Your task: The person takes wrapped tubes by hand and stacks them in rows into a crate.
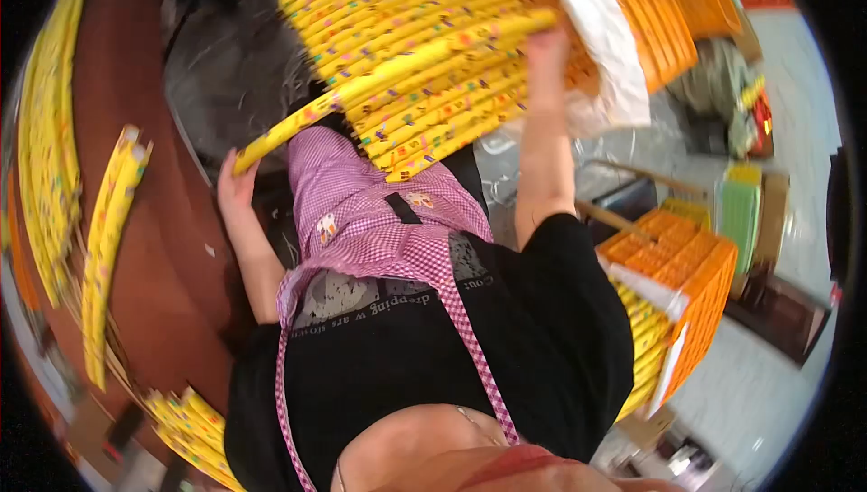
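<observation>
Between my hands I hold a long yellow tube point(388, 72) with a small colourful print, slanting up to the right. My left hand point(238, 187) grips its lower left end, beside the brown table. At its other end, my right hand point(547, 47) is closed around it, blurred by motion. Directly beneath lies a layer of similar yellow tubes point(424, 117), side by side, reaching into an orange crate point(664, 13). A white sheet point(601, 31) hangs over the crate's inner edge. Whether the held tube touches the layer, I cannot tell.
On the brown table point(135, 248) lie a small bunch of yellow tubes point(110, 248) and a larger pile point(50, 131) along its far left side. Another orange crate point(700, 266) with yellow tubes stands right of me. Boxes and a green crate point(739, 212) sit on the floor beyond.
</observation>
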Demonstrator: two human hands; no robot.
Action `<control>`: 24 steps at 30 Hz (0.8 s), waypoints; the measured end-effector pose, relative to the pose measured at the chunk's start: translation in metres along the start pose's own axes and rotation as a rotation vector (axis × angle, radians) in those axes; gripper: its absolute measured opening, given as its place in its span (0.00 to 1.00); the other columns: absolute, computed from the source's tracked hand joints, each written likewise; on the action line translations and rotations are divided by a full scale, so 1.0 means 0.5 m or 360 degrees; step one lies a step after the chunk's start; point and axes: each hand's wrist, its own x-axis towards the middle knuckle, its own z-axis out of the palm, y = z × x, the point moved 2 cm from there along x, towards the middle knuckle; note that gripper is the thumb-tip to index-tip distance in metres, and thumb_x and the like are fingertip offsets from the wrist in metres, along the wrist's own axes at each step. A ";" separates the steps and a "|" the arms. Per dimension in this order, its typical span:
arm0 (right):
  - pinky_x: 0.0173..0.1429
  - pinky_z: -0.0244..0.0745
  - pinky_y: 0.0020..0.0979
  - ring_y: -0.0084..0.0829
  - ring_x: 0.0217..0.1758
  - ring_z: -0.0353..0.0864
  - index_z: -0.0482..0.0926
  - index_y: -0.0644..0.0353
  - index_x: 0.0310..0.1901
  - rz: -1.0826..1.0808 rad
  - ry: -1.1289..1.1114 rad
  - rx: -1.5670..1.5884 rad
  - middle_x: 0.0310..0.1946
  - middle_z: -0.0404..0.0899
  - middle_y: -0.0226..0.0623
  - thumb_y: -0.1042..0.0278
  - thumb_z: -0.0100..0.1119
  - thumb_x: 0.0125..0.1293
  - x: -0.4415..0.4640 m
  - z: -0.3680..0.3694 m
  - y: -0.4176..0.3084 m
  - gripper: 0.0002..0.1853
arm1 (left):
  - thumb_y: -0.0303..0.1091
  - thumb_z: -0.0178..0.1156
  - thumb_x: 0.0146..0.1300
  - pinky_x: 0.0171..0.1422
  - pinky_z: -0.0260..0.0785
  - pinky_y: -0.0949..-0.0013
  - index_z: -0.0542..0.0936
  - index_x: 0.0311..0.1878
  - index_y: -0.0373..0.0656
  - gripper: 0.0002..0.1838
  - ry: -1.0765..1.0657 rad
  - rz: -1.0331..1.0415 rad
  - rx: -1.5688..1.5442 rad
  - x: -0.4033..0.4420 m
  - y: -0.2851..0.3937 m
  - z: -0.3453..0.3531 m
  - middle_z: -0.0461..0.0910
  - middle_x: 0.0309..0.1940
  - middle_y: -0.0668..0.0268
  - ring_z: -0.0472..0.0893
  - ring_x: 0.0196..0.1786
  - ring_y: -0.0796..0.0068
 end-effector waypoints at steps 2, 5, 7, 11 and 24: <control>0.44 0.72 0.42 0.37 0.35 0.75 0.71 0.59 0.37 0.0014 -0.0117 0.0192 0.31 0.74 0.38 0.55 0.53 0.60 -0.029 0.018 0.060 0.15 | 0.32 0.57 0.59 0.61 0.61 0.52 0.74 0.42 0.36 0.11 -0.0119 0.0028 0.0008 0.009 -0.005 -0.024 0.74 0.43 0.59 0.72 0.51 0.62; 0.52 0.70 0.44 0.41 0.46 0.74 0.66 0.60 0.48 0.0489 0.0055 0.0097 0.43 0.74 0.41 0.54 0.51 0.62 -0.071 0.026 0.219 0.20 | 0.33 0.57 0.59 0.58 0.64 0.55 0.73 0.43 0.36 0.12 -0.0099 0.0142 0.0131 -0.010 -0.009 0.000 0.75 0.42 0.59 0.73 0.50 0.63; 0.57 0.66 0.49 0.44 0.54 0.70 0.64 0.56 0.56 0.0862 0.0126 0.0521 0.50 0.71 0.41 0.64 0.52 0.61 -0.145 0.073 0.289 0.21 | 0.33 0.57 0.59 0.56 0.66 0.55 0.73 0.43 0.35 0.12 -0.0111 0.0146 0.0175 -0.008 -0.017 0.002 0.75 0.42 0.59 0.73 0.49 0.63; 0.55 0.66 0.53 0.43 0.54 0.70 0.64 0.56 0.55 0.0991 0.0178 0.0442 0.51 0.70 0.40 0.65 0.52 0.61 -0.185 0.104 0.379 0.21 | 0.33 0.57 0.60 0.53 0.69 0.54 0.73 0.42 0.34 0.13 -0.0058 0.0238 0.0213 -0.002 -0.011 -0.004 0.75 0.40 0.56 0.75 0.46 0.62; 0.50 0.71 0.54 0.45 0.51 0.72 0.64 0.64 0.53 0.0996 -0.0002 -0.0433 0.49 0.70 0.46 0.65 0.46 0.65 0.035 0.118 0.458 0.18 | 0.37 0.52 0.63 0.44 0.70 0.63 0.72 0.44 0.37 0.13 0.0078 0.0170 0.0438 0.019 -0.062 0.169 0.71 0.43 0.61 0.73 0.46 0.66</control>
